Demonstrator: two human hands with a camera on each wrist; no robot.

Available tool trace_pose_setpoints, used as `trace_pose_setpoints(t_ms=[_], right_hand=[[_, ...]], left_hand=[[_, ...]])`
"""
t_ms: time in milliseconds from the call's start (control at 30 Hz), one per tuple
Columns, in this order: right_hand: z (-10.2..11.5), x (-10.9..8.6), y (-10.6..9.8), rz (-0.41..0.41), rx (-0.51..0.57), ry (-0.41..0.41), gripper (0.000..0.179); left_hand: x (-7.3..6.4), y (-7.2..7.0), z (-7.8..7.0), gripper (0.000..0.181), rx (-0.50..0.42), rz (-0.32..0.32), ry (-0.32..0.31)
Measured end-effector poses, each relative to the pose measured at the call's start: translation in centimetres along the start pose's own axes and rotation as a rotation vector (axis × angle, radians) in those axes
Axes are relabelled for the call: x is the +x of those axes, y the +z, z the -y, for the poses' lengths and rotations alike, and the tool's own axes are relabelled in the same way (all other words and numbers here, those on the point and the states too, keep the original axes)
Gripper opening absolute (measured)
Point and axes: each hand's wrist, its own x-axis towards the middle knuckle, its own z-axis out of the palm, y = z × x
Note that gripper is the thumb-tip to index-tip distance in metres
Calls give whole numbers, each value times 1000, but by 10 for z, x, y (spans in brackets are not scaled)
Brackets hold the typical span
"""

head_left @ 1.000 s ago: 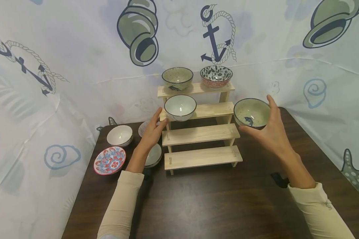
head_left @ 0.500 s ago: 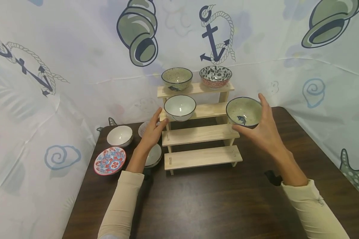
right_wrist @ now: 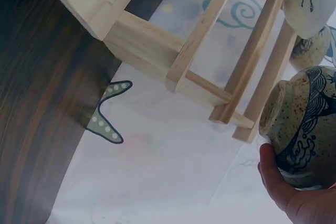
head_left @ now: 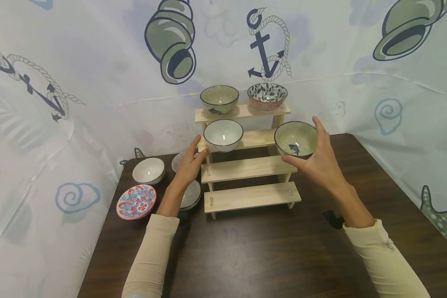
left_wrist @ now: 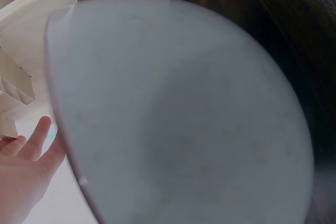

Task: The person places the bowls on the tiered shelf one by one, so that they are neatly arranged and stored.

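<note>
My right hand [head_left: 320, 161] grips a speckled green bowl [head_left: 296, 138] with a blue fish inside, between the thumb below and the raised fingers. It is at the right end of the wooden shelf stand's second tier from the top [head_left: 258, 137]; whether its foot touches wood, I cannot tell. In the right wrist view, blue wave patterns cover the outside of this bowl [right_wrist: 307, 129]. My left hand [head_left: 188, 167], fingers extended, is at that tier's left end beside a white bowl with a dark rim [head_left: 223, 135]. Contact there is unclear.
On the top tier are a green bowl [head_left: 219, 100] and a red-and-black patterned bowl [head_left: 267, 97]. Left on the dark table [head_left: 246, 252] are a white bowl [head_left: 149, 170], a red-and-blue patterned dish [head_left: 136, 202] and a pale bowl [head_left: 191, 195] by the left forearm.
My right hand has carried the green bowl leftward, from beyond the stand's right side to the end of the second tier. The left hand has stayed in place.
</note>
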Motion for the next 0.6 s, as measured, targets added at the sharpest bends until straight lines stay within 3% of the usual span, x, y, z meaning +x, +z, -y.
trace_pose_setpoints(t_ms=[600], right_hand=[[11,13,17,26,3,-12,129]], left_hand=[[-2,1,0,77,-11,3,9]])
